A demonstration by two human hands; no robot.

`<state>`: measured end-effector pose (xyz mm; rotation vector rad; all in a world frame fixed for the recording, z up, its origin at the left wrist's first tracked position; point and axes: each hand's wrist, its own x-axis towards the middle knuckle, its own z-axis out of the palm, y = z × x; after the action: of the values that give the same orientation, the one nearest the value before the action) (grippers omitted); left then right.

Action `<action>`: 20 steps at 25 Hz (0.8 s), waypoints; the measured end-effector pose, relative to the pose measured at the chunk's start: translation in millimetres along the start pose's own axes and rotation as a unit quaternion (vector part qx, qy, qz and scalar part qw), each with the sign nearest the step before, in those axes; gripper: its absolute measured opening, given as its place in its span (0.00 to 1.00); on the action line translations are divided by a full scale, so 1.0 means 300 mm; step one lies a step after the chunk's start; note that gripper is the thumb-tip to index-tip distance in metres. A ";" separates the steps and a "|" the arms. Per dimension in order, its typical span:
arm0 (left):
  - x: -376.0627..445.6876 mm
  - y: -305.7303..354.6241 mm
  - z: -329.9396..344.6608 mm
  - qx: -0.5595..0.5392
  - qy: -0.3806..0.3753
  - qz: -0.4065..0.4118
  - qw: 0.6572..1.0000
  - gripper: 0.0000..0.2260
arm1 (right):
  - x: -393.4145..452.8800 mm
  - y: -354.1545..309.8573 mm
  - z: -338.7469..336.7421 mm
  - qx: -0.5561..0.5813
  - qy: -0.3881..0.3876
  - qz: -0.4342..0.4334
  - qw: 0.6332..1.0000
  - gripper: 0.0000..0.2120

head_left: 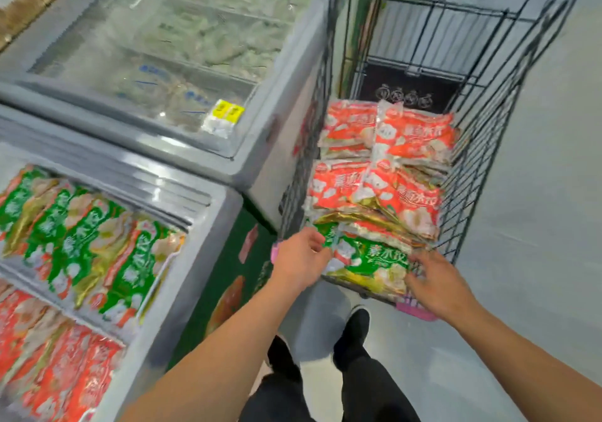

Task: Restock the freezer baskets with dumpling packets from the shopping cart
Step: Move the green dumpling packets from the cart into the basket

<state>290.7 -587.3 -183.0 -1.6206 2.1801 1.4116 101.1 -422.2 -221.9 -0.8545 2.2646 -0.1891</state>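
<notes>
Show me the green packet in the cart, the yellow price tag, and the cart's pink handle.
green packet (374, 257): head view, middle of its printed front.
yellow price tag (227, 110): head view, centre of the label.
pink handle (417, 311): head view, part beside the right wrist.

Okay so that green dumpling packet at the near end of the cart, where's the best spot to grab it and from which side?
Probably by its two short ends, from above. The green dumpling packet lies flat on top of the pile at the near end of the shopping cart, long side across it. The left hand and right hand already sit at those ends, so lift straight up and clear of the wire sides.
</notes>
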 end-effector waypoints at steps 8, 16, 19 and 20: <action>0.339 -0.024 0.215 0.067 -0.124 -0.097 0.985 0.14 | 0.176 0.081 0.102 0.110 -0.074 0.074 0.988 0.22; 0.660 -0.228 0.423 0.135 -0.271 -0.187 0.934 0.25 | 0.378 0.130 0.303 0.163 -0.121 0.178 0.963 0.22; 0.717 -0.289 0.521 0.145 -0.267 -0.195 0.932 0.21 | 0.426 0.173 0.349 0.154 -0.120 0.197 0.961 0.20; 0.732 -0.291 0.533 0.166 -0.245 -0.196 0.935 0.20 | 0.435 0.182 0.348 0.152 -0.119 0.199 0.961 0.20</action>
<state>194.8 -634.4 -447.7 -1.3067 1.5975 1.1043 71.1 -451.2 -392.7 -0.2375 2.0584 -0.2274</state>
